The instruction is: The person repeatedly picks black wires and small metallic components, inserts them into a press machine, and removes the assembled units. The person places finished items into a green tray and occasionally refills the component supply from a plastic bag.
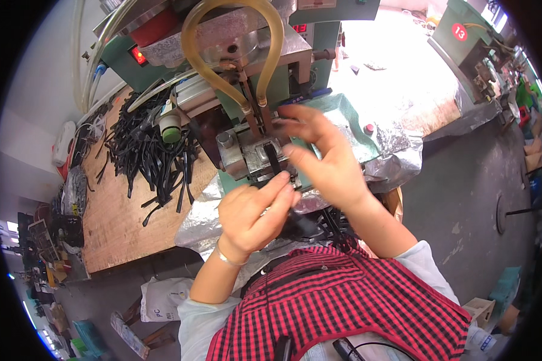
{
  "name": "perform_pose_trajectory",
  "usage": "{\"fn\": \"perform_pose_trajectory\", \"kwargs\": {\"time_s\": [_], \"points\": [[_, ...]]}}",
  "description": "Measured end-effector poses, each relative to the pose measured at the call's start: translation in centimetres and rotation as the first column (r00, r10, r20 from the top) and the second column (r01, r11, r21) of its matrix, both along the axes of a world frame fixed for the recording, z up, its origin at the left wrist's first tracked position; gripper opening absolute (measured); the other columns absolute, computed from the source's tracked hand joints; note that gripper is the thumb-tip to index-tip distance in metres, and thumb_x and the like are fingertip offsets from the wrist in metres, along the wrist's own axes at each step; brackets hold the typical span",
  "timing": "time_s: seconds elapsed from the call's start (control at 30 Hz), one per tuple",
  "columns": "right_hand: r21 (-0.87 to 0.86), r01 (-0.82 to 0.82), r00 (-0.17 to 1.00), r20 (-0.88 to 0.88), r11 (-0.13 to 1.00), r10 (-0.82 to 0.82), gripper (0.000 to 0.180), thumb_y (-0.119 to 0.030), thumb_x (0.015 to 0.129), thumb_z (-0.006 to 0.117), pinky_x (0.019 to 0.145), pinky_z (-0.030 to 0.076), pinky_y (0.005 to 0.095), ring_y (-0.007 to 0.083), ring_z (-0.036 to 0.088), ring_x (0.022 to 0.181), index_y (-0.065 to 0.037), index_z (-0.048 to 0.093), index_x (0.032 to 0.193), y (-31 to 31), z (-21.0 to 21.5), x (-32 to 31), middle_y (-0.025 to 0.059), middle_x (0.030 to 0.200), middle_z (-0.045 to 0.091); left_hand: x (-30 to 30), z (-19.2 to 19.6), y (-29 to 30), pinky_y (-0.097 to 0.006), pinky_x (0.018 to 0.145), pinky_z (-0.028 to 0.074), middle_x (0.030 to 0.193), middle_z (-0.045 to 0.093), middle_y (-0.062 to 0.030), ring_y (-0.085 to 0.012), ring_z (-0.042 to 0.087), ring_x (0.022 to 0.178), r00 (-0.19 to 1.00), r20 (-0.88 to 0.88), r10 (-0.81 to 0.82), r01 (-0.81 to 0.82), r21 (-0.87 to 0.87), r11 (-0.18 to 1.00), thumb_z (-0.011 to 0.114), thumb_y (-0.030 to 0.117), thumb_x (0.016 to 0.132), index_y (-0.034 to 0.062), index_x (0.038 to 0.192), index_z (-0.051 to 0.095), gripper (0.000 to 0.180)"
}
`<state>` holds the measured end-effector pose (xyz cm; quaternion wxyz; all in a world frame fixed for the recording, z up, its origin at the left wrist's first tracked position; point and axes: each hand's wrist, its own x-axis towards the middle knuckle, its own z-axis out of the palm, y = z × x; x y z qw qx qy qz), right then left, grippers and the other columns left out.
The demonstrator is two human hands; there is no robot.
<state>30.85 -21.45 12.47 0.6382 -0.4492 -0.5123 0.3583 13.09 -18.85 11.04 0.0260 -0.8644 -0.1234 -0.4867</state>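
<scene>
**Inspector:** Workshop bench (111, 222) of bare wood is noted on the left, carrying a heap of black rubber strips (153, 153). A green press machine (247, 72) stands at the far centre, with silver foil sheeting (397, 141) laid around its base.

**Assessor:** Where is the piece in hand found?

**Inspector:** One black strip (273, 157) is seen lying upright along the metal fixture (250, 156) at the front of the machine. Its near end is pinched between thumb and forefinger of the left hand (253, 213). The right hand (322, 156) is held just above and right of the fixture, fingers loosely spread and curved, the tips near the strip's far end. Whether they touch it cannot be told, since that hand is blurred.

**Assessor:** How is the step judged best carried out?

**Inspector:** The strip should be kept straight in the fixture's channel, and seated fully at both ends. Fingers are best kept clear of the press head above.

**Assessor:** Counts?

**Inspector:** One strip is counted in the fixture. The heap's strips are too many and too tangled to be counted. One yellowish looped hose (232, 42) is recorded on the machine, one green-capped part (170, 127) at the heap's edge, and a second green machine (470, 42) far right.
</scene>
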Motion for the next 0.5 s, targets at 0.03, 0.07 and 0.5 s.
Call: {"fn": "perform_pose_trajectory", "kwargs": {"time_s": [0.03, 0.07, 0.5], "points": [[-0.001, 0.087, 0.996, 0.012, 0.996, -0.087, 0.053, -0.003, 0.086, 0.069, 0.106, 0.047, 0.0356, 0.0203, 0.063, 0.116, -0.003, 0.056, 0.138, 0.7, -1.1, 1.5, 0.0107, 0.133, 0.064, 0.6, -0.3, 0.3, -0.028, 0.048, 0.043, 0.104, 0.077, -0.0108, -0.0171, 0.060, 0.057, 1.000, -0.005, 0.000, 0.000, 0.016, 1.000, 0.087, 0.006, 0.077, 0.0079, 0.102, 0.072, 0.030], [-0.009, 0.269, 0.945, 0.198, 0.963, -0.262, 0.050, -0.003, 0.087, 0.070, 0.104, 0.048, 0.0354, 0.0196, 0.063, 0.114, -0.006, 0.059, 0.136, 1.1, -2.2, 3.4, 0.0096, 0.127, 0.067, 0.7, -0.6, 0.5, -0.028, 0.047, 0.043, 0.103, 0.077, -0.0106, -0.0168, 0.060, 0.056, 1.000, -0.001, -0.014, 0.014, 0.034, 0.999, 0.087, 0.006, 0.076, 0.0083, 0.102, 0.072, 0.030], [0.150, 0.671, 0.324, 0.822, 0.726, -0.469, 0.016, -0.020, 0.079, 0.081, 0.108, 0.043, 0.0468, 0.0391, 0.055, 0.128, -0.013, 0.074, 0.092, 2.0, -11.3, 13.2, 0.0167, 0.132, 0.065, 0.9, -1.5, 0.6, -0.028, 0.051, 0.048, 0.105, 0.077, -0.0120, -0.0179, 0.066, 0.063, 0.999, 0.029, -0.040, 0.040, -0.017, 0.999, 0.087, 0.006, 0.074, 0.0065, 0.105, 0.073, 0.034]]}}
